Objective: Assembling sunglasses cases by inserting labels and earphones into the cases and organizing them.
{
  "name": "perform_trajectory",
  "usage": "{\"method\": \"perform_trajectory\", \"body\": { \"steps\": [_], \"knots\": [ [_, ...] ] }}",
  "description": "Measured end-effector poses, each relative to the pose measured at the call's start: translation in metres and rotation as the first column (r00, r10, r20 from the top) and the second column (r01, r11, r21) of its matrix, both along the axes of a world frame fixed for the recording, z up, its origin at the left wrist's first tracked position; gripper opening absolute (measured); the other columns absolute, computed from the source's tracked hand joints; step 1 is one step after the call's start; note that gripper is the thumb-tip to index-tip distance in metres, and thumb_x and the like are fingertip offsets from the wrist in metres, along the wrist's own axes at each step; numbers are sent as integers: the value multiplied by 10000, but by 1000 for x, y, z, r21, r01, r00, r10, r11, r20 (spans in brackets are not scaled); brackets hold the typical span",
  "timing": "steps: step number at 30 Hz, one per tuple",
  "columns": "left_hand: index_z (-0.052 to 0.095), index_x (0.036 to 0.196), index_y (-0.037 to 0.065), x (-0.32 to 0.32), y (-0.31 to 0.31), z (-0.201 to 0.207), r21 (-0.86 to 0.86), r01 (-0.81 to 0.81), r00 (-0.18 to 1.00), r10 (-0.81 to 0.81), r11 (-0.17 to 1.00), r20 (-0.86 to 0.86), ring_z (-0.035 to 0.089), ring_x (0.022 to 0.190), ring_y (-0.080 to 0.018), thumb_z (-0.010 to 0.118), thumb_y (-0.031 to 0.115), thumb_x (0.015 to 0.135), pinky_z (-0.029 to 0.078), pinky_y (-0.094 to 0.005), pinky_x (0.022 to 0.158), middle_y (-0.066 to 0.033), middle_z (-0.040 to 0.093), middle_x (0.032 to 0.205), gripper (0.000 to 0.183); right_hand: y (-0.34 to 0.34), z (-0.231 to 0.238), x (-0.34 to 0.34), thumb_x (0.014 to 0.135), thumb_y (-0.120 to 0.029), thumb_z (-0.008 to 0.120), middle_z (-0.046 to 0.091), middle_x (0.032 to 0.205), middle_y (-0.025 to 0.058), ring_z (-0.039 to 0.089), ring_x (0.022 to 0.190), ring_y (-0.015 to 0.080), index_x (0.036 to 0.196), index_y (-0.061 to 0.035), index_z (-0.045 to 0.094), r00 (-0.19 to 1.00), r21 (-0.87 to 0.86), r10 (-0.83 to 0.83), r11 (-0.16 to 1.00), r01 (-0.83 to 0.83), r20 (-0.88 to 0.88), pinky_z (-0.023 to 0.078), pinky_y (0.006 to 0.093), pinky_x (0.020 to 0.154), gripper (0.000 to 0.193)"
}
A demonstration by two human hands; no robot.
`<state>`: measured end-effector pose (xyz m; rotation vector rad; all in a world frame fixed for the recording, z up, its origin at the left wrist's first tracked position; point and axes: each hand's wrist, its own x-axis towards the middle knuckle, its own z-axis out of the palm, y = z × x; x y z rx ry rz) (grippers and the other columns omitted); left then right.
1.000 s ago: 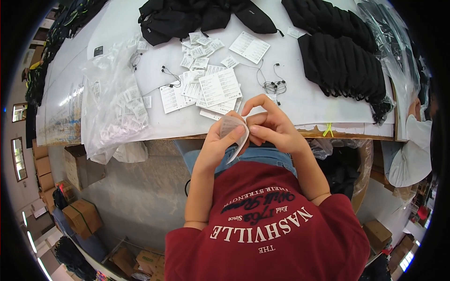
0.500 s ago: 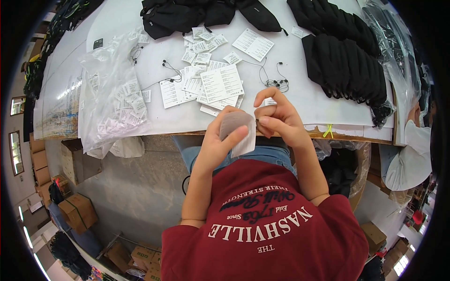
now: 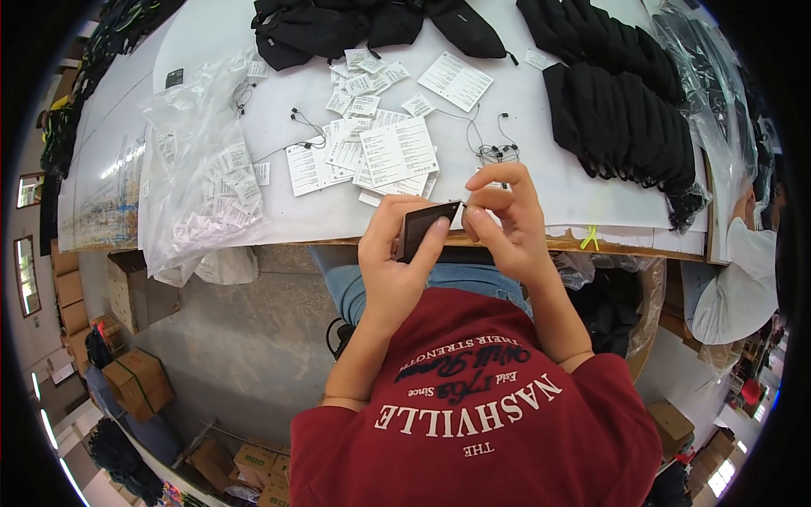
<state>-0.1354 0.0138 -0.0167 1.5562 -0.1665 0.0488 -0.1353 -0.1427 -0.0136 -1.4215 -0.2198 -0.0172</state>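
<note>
My left hand (image 3: 390, 258) grips a folded hang tag (image 3: 417, 228), its thumb lying across the dark face. Close to the tag's upper right corner is my right hand (image 3: 514, 226), thumb and index finger pinched together and the other fingers curled above. Whatever sits in that pinch is too small to make out. Beyond my hands, white printed cards (image 3: 399, 154) lie in an overlapping pile on the table. Small white labels (image 3: 361, 83) are scattered just past them. Thin black strings with small black ends (image 3: 497, 154) lie tangled to the right of the pile.
A clear plastic bag (image 3: 198, 177) of white labels lies on the left of the table (image 3: 110, 182). Black fabric pouches (image 3: 621, 127) are stacked in rows at right, with more black pouches (image 3: 338, 29) at the far side. A yellow-green tie (image 3: 589, 237) hangs at the front edge.
The tag in my left hand has turned from its white printed side to its dark face. My right hand stays by its corner, slightly shifted, fingers still pinched.
</note>
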Motion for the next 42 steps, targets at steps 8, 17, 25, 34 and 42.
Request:
{"method": "perform_trajectory", "body": {
  "steps": [8,17,25,34,42],
  "knots": [
    [624,853,1,0,-1,4,112,-67,990,52,992,127,508,616,-109,676,10,773,393,-223,543,-40,532,721,96,10,8,-1,838,25,513,491,591,13,455,502,68,1058,-30,456,966,-325,-78,932,159,249,342,218,438,234],
    [674,966,29,1,3,6,343,-146,919,-2,928,395,504,614,-135,694,-33,735,401,-251,529,-59,554,774,241,10,10,-3,845,13,575,538,610,36,499,528,99,1015,-22,485,985,-257,-132,954,157,111,392,223,513,196],
    [623,986,-12,14,21,-8,-244,295,921,-343,924,-186,511,721,-48,499,113,946,398,-184,647,-11,571,831,181,-1,9,0,800,-2,652,587,670,32,500,568,71,844,-3,563,998,-322,-57,945,63,30,395,204,540,100],
    [557,915,22,32,14,-18,-249,227,929,-286,941,-236,460,591,-28,573,92,906,363,-173,530,23,541,711,73,-4,-32,12,897,-176,597,450,631,-53,381,516,29,862,-52,546,979,120,144,985,-127,-144,300,190,466,139],
    [629,872,49,211,-7,-58,593,-217,893,-87,775,441,534,994,-252,687,187,780,413,-368,833,-133,591,1017,176,-18,-120,24,894,-248,573,400,596,-62,395,514,19,846,-69,511,751,687,399,719,99,-526,328,170,497,196]
  ]
}}
